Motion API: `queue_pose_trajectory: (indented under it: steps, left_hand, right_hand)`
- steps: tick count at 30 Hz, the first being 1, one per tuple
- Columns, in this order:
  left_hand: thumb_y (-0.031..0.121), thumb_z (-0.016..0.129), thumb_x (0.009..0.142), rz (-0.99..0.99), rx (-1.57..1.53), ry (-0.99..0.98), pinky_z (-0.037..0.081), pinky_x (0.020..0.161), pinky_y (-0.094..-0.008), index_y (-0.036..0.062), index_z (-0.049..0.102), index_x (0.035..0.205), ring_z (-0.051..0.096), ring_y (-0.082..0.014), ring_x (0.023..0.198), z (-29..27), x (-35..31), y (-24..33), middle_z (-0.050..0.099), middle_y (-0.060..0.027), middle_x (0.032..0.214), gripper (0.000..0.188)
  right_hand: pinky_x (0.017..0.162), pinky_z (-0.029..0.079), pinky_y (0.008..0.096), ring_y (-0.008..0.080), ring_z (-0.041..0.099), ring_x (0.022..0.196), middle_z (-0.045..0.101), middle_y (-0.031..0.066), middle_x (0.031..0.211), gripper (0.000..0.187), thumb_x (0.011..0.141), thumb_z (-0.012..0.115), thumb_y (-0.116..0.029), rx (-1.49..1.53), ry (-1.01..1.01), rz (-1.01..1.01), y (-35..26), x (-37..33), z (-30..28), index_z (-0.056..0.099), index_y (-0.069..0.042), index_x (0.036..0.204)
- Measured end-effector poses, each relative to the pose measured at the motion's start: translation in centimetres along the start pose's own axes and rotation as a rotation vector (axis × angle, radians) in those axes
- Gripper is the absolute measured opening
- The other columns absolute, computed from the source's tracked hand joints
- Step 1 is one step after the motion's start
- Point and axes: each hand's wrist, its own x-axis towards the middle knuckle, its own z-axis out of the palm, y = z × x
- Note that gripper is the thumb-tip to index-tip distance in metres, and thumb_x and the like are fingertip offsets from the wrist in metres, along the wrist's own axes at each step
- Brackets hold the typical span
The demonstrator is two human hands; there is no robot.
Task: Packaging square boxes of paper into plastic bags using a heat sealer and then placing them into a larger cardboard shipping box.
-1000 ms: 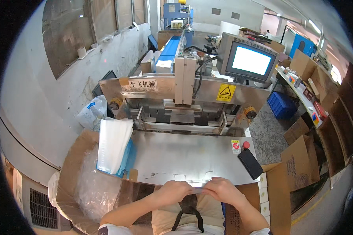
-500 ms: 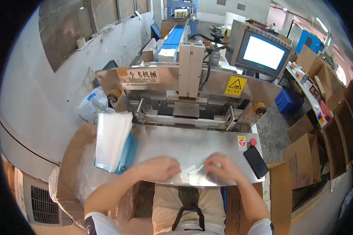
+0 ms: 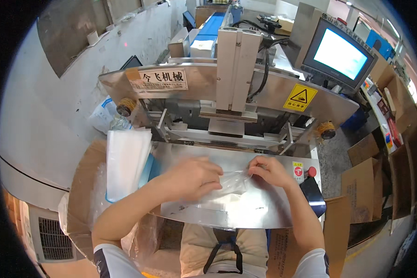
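Note:
A clear plastic bag (image 3: 234, 184) stretches between my hands, just above the shiny metal worktop (image 3: 194, 214). My right hand (image 3: 269, 171) pinches its right edge between thumb and fingertips. My left hand (image 3: 192, 178) is at the bag's left side, its fingers curved toward the bag. Motion smears that hand, and its grip does not show. Beyond my hands stands a machine with an upright grey column (image 3: 237, 69) above a small metal plate (image 3: 226, 127). A stack of white, translucent bags (image 3: 127, 160) lies in a blue holder at the worktop's left.
A red button (image 3: 311, 172) and a black phone-like slab (image 3: 313, 197) are at the worktop's right end. A lit screen (image 3: 340, 53) stands at the upper right. Cardboard boxes (image 3: 360, 190) stand at the right, with an open carton (image 3: 85, 178) at the left. A blue conveyor (image 3: 213, 25) runs behind.
Both hands have moved away from the worktop's front edge toward the machine. The clear bag between them has come up with them. The whole view has shifted a little.

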Motion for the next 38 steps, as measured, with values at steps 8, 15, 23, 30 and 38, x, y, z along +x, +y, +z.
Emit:
queue_pose_trajectory:
  steps: [8, 15, 23, 30, 38]
  left_hand:
    - [0.022, 0.065, 0.091, 0.114, 0.064, 0.029, 0.052, 0.076, -0.0435, 0.0053, 0.068, 0.085, 0.063, -0.0322, 0.085, -0.3, 1.0, -0.2, 0.071, -0.0084, 0.097, 0.018]
    - [0.022, 0.061, 0.094, -0.011, -0.029, -0.305, 0.052, 0.074, -0.0441, 0.0047, 0.066, 0.088, 0.062, -0.0338, 0.081, -0.7, 1.2, -1.1, 0.07, -0.0127, 0.095, 0.019]
    - [0.032, 0.062, 0.096, -0.417, -0.3, -0.249, 0.05, 0.075, -0.04, 0.0067, 0.07, 0.101, 0.067, -0.0245, 0.086, 1.5, 3.8, -15.0, 0.073, -0.0093, 0.094, 0.027]
    - [0.037, 0.073, 0.089, -0.456, -0.374, -0.102, 0.052, 0.071, -0.0285, 0.0027, 0.071, 0.1, 0.061, -0.0123, 0.077, -2.0, 9.4, -16.5, 0.068, -0.0031, 0.084, 0.036]
    - [0.036, 0.081, 0.08, -0.14, -0.694, 0.411, 0.052, 0.091, -0.0404, 0.006, 0.073, 0.111, 0.068, -0.0264, 0.097, 6.6, 9.7, -27.0, 0.072, -0.0195, 0.109, 0.044]
  right_hand:
    - [0.08, 0.05, 0.029, 0.0119, 0.061, 0.085, 0.069, 0.0042, 0.091, 0.016, 0.095, 0.068, -0.017, -0.05, -0.077, 0.062, 0.4, 0.7, -0.6, 0.067, -0.001, 0.093]
    - [0.082, 0.05, 0.0285, 0.0111, 0.06, 0.089, 0.07, 0.0044, 0.097, 0.017, 0.097, 0.066, -0.017, 0.093, -0.165, 0.044, 0.4, 0.8, -1.3, 0.066, -0.001, 0.093]
    - [0.069, 0.048, 0.0313, 0.0139, 0.059, 0.074, 0.065, 0.0074, 0.077, 0.02, 0.096, 0.063, -0.018, 0.018, 0.056, -0.047, 1.9, 5.6, -0.4, 0.064, 0.002, 0.093]
    - [0.071, 0.051, 0.0381, 0.0262, 0.067, 0.076, 0.067, 0.0188, 0.081, 0.017, 0.093, 0.063, -0.014, -0.039, 0.199, 0.088, 2.3, 9.9, -2.8, 0.062, 0.003, 0.097]
    - [0.093, 0.053, 0.0451, 0.0428, 0.061, 0.112, 0.068, 0.0254, 0.109, 0.028, 0.082, 0.077, -0.026, -0.704, 0.46, -0.205, -2.6, 10.3, 2.4, 0.071, -0.006, 0.1]
